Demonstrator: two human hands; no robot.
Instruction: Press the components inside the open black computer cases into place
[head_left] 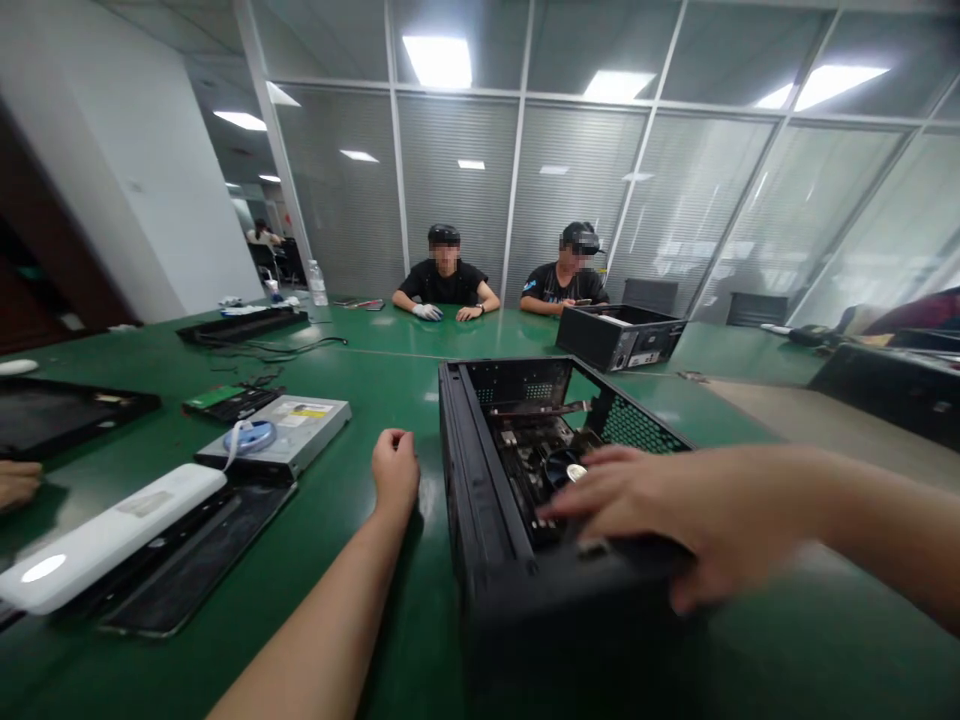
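An open black computer case (484,480) lies on the table in front of me, its circuit board and a fan (559,470) visible inside. My right hand (675,510) is over the case's near right edge, fingers stretched out above the inside and the thumb outside. It looks slightly blurred, and I cannot tell whether the fingertips touch anything. To the left of the case, my left hand (395,468) rests on the table in a loose fist, with nothing showing in it. Part of the case's inside is hidden behind my right hand.
Left on the green table (390,350) are a silver optical drive (319,425) with a blue roll on it, a white power strip (112,535), a green circuit board (225,400) and black panels (202,560). Another case (622,340) stands farther back. Two people sit opposite; another person's hand (19,483) shows far left.
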